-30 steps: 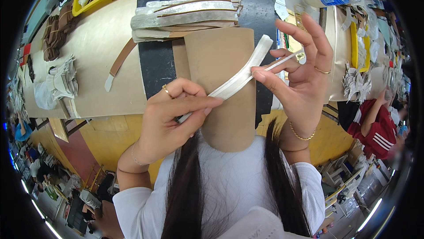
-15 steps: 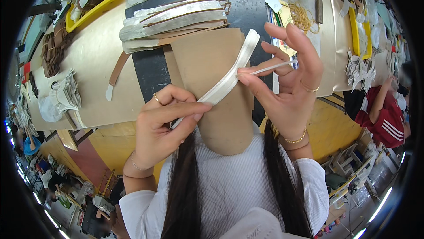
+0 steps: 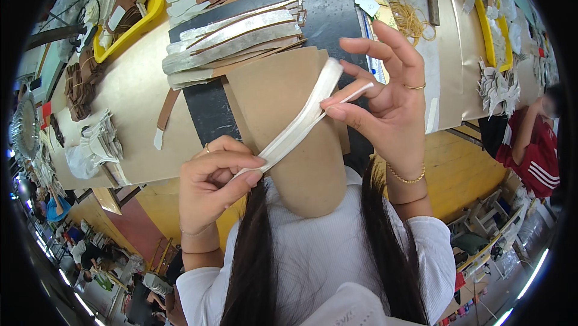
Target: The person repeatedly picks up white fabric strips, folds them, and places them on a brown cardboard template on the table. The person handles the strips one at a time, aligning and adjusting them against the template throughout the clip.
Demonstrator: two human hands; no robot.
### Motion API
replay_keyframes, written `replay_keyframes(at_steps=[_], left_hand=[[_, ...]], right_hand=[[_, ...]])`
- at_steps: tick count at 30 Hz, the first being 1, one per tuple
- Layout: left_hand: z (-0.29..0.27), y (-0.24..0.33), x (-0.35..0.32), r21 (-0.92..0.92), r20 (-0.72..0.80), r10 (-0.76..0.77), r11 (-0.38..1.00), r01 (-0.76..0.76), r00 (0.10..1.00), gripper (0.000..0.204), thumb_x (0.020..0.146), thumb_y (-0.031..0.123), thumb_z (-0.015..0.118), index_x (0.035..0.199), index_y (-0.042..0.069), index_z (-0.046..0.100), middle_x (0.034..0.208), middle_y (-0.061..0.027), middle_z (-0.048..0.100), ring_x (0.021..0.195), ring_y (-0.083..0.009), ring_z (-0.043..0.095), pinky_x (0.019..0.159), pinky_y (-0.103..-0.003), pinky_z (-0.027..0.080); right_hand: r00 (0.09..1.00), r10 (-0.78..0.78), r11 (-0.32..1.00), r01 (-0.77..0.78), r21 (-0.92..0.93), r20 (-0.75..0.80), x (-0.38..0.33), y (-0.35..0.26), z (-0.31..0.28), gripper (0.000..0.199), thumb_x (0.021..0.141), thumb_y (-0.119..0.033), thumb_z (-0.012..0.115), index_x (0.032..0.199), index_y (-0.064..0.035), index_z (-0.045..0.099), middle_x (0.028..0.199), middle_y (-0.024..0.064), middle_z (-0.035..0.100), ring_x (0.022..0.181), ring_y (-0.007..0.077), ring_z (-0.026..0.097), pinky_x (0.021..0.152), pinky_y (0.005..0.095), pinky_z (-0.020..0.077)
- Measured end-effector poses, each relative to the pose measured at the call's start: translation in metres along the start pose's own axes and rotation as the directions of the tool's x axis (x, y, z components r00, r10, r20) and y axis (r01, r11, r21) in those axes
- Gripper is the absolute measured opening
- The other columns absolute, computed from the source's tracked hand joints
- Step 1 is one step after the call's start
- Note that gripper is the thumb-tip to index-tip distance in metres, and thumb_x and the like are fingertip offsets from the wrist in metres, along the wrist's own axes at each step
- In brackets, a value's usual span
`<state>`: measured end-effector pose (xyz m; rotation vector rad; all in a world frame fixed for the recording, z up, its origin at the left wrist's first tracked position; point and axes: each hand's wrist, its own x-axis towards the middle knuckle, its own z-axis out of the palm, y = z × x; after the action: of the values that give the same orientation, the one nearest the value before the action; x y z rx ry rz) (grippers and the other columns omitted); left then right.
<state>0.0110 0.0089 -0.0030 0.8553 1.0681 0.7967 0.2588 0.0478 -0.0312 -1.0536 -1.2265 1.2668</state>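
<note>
Left hand pinches a white strip – lower end partly covered – right hand pinches a narrow band

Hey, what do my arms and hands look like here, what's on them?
Both hands are gloveless. Your left hand wears a gold-coloured ring and thin bracelet; your right hand, a slim gold-coloured band and chain bracelet. Short white sleeves cover your upper arms.
</note>
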Motion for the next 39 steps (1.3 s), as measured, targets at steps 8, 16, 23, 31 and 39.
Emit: replay_keyframes(at_steps=[8,16,23,31,39], left_hand=[[-0.003,-0.006,0.0,-0.121,-0.001,0.009,0.993,-0.01,1.0,0.028,0.078,-0.014,0.063,0.104,-0.008,0.057,0.094,-0.0101,0.059,0.079,-0.0108,0.058,0.069,-0.021,0.047],[-0.007,-0.011,0.004,-0.063,0.039,-0.007,0.998,0.009,0.999,0.031,0.078,-0.015,0.063,0.108,-0.01,0.058,0.092,-0.0091,0.057,0.08,-0.011,0.057,0.07,-0.022,0.047],[-0.004,-0.007,0.006,-0.048,0.032,-0.015,0.999,0.017,0.999,0.029,0.078,-0.015,0.063,0.107,-0.009,0.059,0.091,-0.0092,0.058,0.078,-0.0112,0.058,0.068,-0.021,0.047],[-0.005,-0.009,0.006,-0.05,0.022,-0.027,0.998,0.028,0.999,0.03,0.078,-0.015,0.063,0.107,-0.009,0.059,0.092,-0.009,0.059,0.079,-0.0109,0.059,0.069,-0.021,0.048],[-0.004,-0.006,0.005,-0.037,0.008,-0.048,0.998,0.048,0.999,0.03,0.078,-0.015,0.063,0.106,-0.009,0.059,0.092,-0.0088,0.059,0.08,-0.0105,0.058,0.069,-0.021,0.048]], right_hand=[[0.999,-0.05,0.981,0.046,-0.187,-0.018,0.004,-0.004,0.003,0.088,0.067,0.01,0.075,0.14,-0.0051,0.027,0.127,0.0195,0.048,0.081,0.0175,0.068,0.097,0.0354,0.0437],[0.983,-0.182,0.922,0.181,-0.341,0.028,0.0,-0.001,0.005,0.087,0.068,0.007,0.076,0.139,-0.0043,0.028,0.128,0.0187,0.048,0.081,0.0171,0.067,0.098,0.0366,0.0423],[0.947,-0.28,0.775,0.319,-0.546,0.156,-0.006,-0.006,0.005,0.085,0.069,0.006,0.076,0.138,-0.0042,0.029,0.128,0.02,0.048,0.082,0.0171,0.067,0.099,0.0377,0.042],[1.0,0.015,1.0,-0.015,-0.002,-0.026,0.009,0.013,-0.007,0.08,0.073,0.0,0.076,0.139,-0.0065,0.031,0.126,0.014,0.046,0.086,0.0107,0.064,0.101,0.0384,0.0403],[0.996,-0.081,0.986,0.076,-0.145,-0.024,0.01,0.011,-0.004,0.082,0.071,0.007,0.074,0.139,-0.0046,0.029,0.128,0.0177,0.047,0.082,0.0141,0.066,0.1,0.0376,0.0413]])
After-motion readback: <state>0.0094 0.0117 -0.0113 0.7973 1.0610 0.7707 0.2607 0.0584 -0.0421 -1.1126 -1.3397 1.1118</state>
